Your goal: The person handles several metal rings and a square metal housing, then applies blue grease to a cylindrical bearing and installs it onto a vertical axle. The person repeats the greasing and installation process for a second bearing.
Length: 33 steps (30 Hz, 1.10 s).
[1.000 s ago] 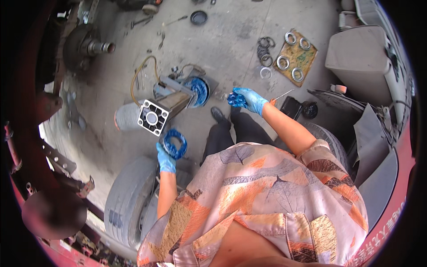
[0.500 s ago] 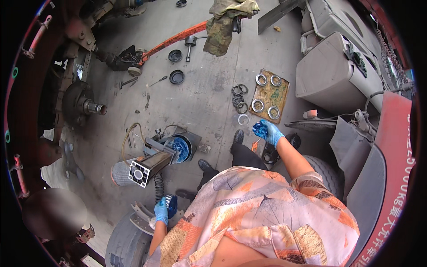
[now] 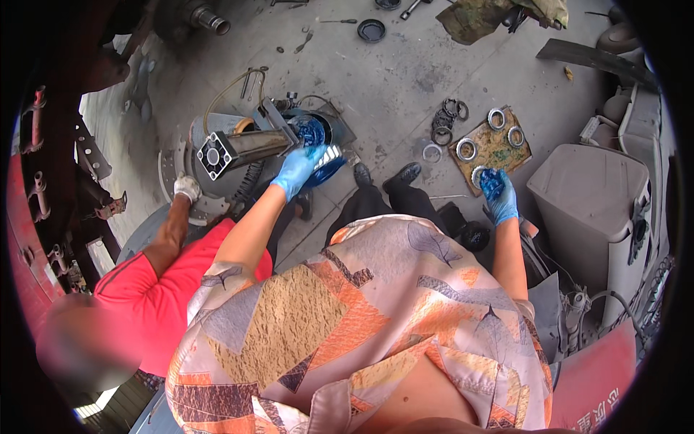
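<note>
My left hand [image 3: 293, 173], in a light blue glove, grips a roller bearing [image 3: 329, 165] whose pale rollers show above a thick coat of dark blue grease. It is close to the open tub of blue grease [image 3: 312, 132] under the metal press. My right hand [image 3: 504, 206], gloved too, is closed around a clump of blue grease [image 3: 493, 184]. Its fingers are over the near corner of a stained board [image 3: 499, 155], beside a metal bearing ring [image 3: 476, 173] that they partly hide. Whether they touch the ring, I cannot tell.
At left, a co-worker in a red shirt [image 3: 188, 271] has a white-gloved hand on a curved brake shoe [image 3: 172, 181]. Dark rings [image 3: 442, 126] lie left of the board. A grey box [image 3: 578, 192] stands at right. An axle stub [image 3: 211, 20] projects at upper left.
My body and view have turned right. My left hand has carried the bearing from the lower left up toward the grease tub. My right hand has come to the board. The red-shirted co-worker now shows.
</note>
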Each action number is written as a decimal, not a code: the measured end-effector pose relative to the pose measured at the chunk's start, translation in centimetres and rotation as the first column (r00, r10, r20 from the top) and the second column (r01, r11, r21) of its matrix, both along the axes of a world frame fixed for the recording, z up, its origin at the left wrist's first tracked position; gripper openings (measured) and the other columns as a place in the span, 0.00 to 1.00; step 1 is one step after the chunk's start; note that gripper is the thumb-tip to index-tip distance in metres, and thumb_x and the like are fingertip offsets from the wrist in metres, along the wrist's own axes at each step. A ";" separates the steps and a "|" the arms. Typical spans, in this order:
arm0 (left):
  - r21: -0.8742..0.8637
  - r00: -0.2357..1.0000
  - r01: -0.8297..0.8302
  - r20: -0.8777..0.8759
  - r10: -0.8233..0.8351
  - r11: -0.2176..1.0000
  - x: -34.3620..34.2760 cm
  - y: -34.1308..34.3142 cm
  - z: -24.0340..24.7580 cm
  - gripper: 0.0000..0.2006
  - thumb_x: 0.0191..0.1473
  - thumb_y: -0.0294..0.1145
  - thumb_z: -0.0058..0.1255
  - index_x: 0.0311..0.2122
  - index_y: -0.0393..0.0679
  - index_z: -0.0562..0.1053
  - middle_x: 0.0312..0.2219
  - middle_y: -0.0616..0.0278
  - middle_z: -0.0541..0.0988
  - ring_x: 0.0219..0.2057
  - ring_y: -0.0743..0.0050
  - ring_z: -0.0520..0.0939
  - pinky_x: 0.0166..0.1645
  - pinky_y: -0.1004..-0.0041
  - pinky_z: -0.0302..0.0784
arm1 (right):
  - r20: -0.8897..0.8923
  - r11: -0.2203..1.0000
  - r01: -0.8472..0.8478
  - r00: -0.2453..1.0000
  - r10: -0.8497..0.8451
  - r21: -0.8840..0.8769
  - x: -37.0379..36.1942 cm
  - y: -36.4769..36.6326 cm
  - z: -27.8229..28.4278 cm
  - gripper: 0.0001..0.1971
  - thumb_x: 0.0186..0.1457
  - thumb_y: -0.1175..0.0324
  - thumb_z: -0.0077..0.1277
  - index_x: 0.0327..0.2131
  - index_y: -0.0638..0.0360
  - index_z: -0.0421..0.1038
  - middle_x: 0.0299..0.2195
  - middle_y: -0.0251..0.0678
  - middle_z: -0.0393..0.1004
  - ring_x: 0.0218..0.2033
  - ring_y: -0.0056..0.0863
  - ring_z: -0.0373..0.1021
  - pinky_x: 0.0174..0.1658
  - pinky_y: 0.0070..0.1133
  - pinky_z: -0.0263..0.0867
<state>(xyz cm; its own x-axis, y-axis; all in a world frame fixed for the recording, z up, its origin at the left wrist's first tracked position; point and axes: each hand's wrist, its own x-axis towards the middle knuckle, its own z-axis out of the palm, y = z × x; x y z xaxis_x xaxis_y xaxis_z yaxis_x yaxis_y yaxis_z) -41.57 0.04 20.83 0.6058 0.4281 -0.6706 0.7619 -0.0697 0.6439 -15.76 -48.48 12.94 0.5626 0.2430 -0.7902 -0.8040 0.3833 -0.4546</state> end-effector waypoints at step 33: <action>-0.619 0.727 -0.315 0.330 0.602 0.720 26.3 -12.3 8.0 0.23 0.64 0.51 0.35 0.44 0.41 0.74 0.33 0.62 0.81 0.31 0.76 0.82 0.38 0.73 0.82 | 0.583 0.585 -0.007 0.070 0.809 -0.811 5.2 20.8 11.8 0.09 0.48 0.75 0.49 0.34 0.61 0.76 0.35 0.48 0.73 0.37 0.48 0.71 0.41 0.33 0.68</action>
